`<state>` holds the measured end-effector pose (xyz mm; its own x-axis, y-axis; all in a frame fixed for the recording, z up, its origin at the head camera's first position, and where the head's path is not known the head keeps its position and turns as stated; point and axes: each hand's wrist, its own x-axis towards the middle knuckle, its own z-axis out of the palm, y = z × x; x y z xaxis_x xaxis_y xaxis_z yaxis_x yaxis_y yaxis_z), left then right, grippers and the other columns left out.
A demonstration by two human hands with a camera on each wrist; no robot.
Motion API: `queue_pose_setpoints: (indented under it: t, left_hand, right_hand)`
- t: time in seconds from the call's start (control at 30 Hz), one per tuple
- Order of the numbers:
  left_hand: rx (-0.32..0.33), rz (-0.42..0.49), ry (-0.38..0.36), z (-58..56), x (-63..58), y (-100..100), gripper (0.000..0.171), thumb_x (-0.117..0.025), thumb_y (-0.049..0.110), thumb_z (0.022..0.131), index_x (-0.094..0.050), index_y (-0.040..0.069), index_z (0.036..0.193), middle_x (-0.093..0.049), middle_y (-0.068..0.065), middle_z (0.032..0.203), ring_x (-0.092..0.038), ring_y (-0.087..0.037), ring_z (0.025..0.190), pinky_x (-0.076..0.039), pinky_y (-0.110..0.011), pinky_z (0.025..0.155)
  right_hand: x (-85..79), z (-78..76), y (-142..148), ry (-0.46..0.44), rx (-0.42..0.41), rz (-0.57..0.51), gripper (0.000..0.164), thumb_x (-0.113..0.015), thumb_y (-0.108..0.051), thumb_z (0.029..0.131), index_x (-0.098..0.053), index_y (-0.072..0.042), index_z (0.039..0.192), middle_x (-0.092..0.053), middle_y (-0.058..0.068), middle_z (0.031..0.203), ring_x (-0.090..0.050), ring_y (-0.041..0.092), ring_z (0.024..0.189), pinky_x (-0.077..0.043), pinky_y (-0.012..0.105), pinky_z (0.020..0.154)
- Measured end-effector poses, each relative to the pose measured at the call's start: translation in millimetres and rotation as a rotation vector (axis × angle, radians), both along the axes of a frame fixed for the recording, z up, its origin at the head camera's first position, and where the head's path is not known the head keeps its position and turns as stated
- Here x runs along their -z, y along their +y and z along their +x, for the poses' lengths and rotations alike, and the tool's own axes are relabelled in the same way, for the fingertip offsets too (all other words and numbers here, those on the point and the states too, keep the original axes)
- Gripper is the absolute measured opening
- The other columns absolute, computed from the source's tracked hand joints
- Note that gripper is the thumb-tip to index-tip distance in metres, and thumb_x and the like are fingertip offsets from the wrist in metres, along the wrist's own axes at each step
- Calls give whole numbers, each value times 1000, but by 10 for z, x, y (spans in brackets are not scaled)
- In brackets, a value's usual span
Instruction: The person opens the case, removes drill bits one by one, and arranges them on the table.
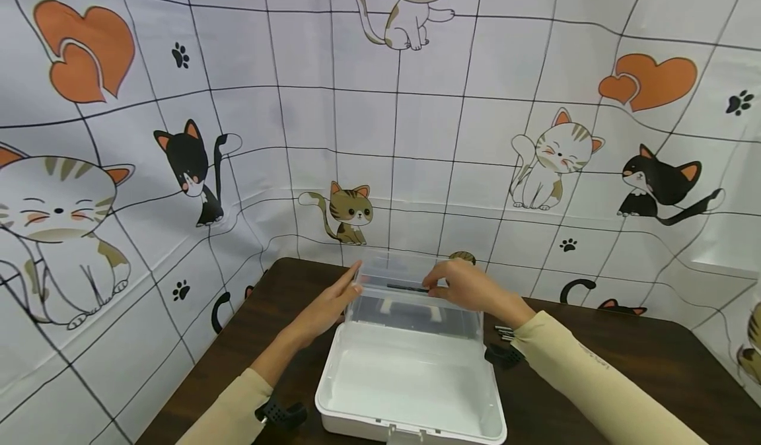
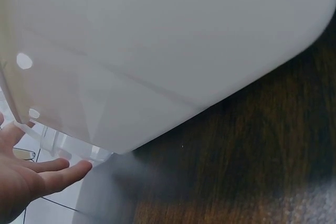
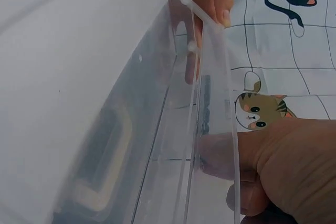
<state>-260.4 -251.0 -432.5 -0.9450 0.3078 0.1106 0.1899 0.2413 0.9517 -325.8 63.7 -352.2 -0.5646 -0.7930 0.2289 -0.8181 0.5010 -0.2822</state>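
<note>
A white plastic box (image 1: 410, 372) stands on the table with its clear lid (image 1: 386, 270) raised at the far side. Along the lid's clear compartment lies a thin dark rod (image 1: 404, 288), its exact kind too small to tell. At the rod's right end, my right hand (image 1: 460, 286) pinches it with thumb and fingers. Through the clear plastic, the right wrist view shows the thumb (image 3: 218, 153) beside the dark rod. My left hand (image 1: 329, 303) touches the lid's left side, fingers extended; in the left wrist view those fingers (image 2: 63, 174) are loosely spread beside the clear plastic.
Several slim metallic pieces (image 1: 504, 331) lie on the dark wooden table (image 1: 594, 359) right of the box, partly behind my right sleeve. A latch (image 1: 405, 434) sits at the box's front. A cat-patterned sheet (image 1: 428, 128) hangs behind and beside the table.
</note>
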Motion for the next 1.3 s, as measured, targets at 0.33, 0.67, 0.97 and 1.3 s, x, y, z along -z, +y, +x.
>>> queue_pose_setpoints:
  t: [0.33,0.67,0.97,1.3]
  left_hand:
    - [-9,-7,1,-5,3,5,60,-45,54,107,-13,55,158,-26,1,164,-25,-28,149,-36,-69,103]
    - [-3,0,-4,-5,-3,2,61,-46,54,107,-12,55,158,-23,1,165,-22,-28,150,-35,-70,104]
    - [7,6,4,-7,2,19,61,-46,54,107,-12,55,158,-23,0,165,-25,-30,149,-34,-71,104]
    - [-5,5,-6,-7,17,8,60,-45,51,108,-12,56,157,-21,-2,166,-26,-33,149,-32,-73,103]
  right_hand:
    - [-5,-27,13,-45,-41,-61,13,-75,1,91,-80,-5,101,-73,3,99,-67,17,85,-54,30,70]
    - [30,-42,113,-135,37,-225,15,-65,3,92,-77,-4,98,-69,2,96,-63,17,87,-56,35,76]
    - [31,-33,387,-282,134,-325,14,-62,-2,99,-75,-1,105,-66,11,109,-69,27,95,-55,37,75]
    - [-9,109,865,-288,254,-323,15,-63,-13,103,-74,-7,111,-65,13,117,-70,29,95,-53,37,72]
